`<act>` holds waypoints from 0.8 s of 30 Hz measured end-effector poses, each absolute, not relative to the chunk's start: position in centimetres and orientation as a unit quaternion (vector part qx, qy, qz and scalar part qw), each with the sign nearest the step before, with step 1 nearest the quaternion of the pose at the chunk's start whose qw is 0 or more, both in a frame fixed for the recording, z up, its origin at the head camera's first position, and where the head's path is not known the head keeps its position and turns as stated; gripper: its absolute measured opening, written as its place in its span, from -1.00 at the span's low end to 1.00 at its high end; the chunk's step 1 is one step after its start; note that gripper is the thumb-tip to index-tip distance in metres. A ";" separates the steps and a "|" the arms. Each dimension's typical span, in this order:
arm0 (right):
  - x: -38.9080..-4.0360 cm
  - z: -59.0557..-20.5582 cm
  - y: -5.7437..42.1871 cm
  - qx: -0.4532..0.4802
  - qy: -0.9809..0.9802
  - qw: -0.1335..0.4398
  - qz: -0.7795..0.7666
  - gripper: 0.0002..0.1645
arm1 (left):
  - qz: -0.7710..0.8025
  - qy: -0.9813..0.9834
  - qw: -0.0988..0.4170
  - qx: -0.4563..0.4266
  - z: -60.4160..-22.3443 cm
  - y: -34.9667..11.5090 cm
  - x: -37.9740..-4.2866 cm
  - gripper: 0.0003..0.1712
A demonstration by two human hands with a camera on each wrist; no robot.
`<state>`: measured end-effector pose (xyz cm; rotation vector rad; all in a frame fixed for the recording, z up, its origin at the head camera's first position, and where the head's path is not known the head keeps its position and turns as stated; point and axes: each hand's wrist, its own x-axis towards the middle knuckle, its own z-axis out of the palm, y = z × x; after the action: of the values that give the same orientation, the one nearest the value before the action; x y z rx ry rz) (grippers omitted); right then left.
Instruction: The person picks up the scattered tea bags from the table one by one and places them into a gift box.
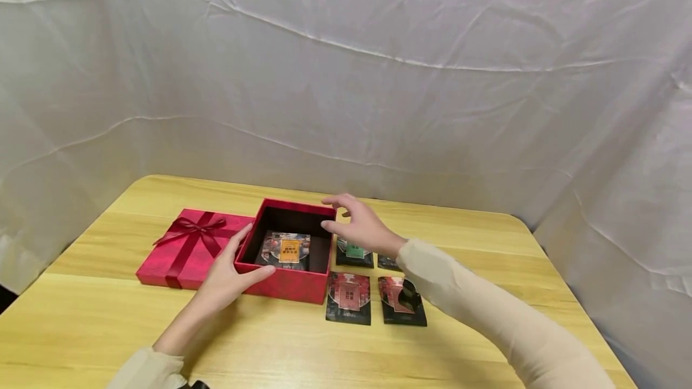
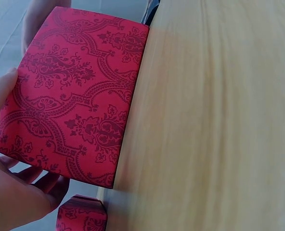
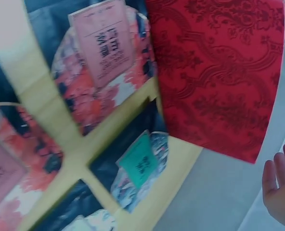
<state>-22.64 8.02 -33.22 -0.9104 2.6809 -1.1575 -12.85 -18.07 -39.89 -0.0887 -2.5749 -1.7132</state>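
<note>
A red patterned gift box (image 1: pixel 286 285) stands uncovered on the table, and a dark packet with an orange label (image 1: pixel 291 251) lies inside it. My left hand (image 1: pixel 227 278) holds the box at its front left corner, thumb on the front rim and fingers along the left wall. Over the right rim, near the back right corner, is my right hand (image 1: pixel 362 224); it holds nothing, and its fingers are loosely bent. In the right wrist view the fingers (image 3: pixel 277 178) stand apart from the red wall (image 3: pixel 219 72).
Left of the box lies its red lid (image 1: pixel 181 254) with a ribbon bow. On the right are a green-labelled packet (image 1: pixel 354 252), a pink-labelled packet (image 1: pixel 348 298), another pink-labelled one (image 1: pixel 391 302) partly covered by something dark, and a packet (image 1: pixel 387 262) partly hidden by the right arm.
</note>
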 end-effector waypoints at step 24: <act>-18.7 -39.8 15.8 -0.155 0.855 0.094 -0.487 -0.52 | -0.557 -0.829 0.025 -0.036 -39.9 -18.1 -12.8 0.08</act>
<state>-18.74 15.78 -39.81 -0.4590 2.5359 -1.4444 -12.80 -18.13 -39.92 -0.1104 -2.5640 -1.7227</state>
